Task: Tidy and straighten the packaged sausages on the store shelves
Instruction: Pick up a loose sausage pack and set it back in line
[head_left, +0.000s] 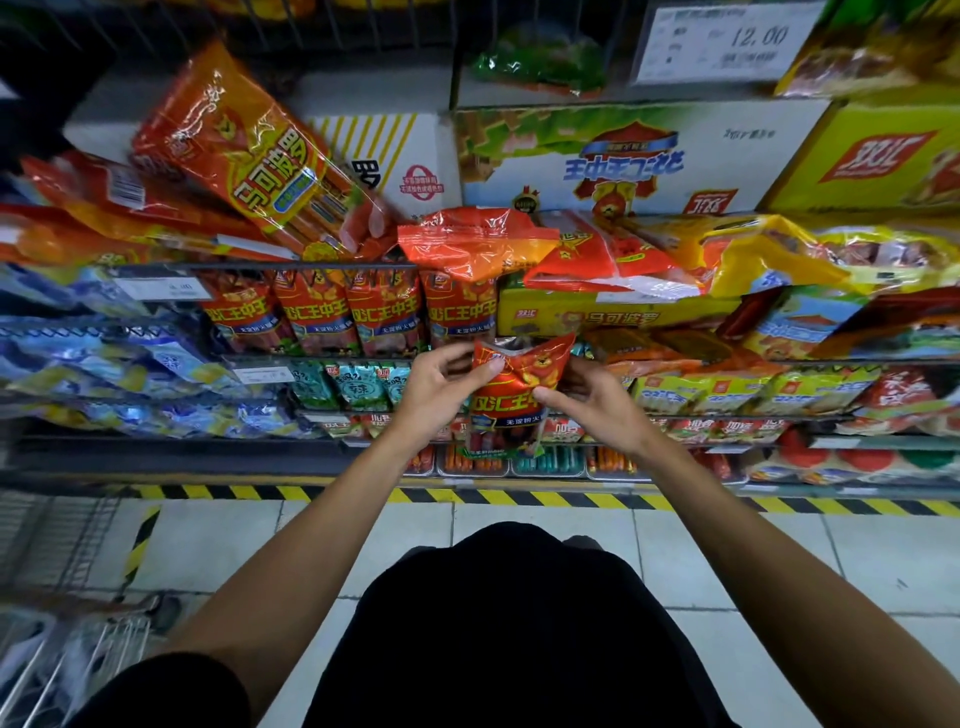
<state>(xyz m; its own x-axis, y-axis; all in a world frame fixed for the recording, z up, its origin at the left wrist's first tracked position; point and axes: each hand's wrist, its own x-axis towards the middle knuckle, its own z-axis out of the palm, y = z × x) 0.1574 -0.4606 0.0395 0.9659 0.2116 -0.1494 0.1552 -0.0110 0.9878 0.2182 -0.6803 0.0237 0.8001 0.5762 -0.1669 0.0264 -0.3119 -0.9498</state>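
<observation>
I have the red sausage pack pinched by its top corners in both my left hand and right hand, its long axis hanging upright just before the standing row up-left.

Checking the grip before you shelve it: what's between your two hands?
In the head view, the red sausage packet, held upright: left hand and right hand pinch its top.

Glossy plastic sausage pack; wire shelf
</observation>
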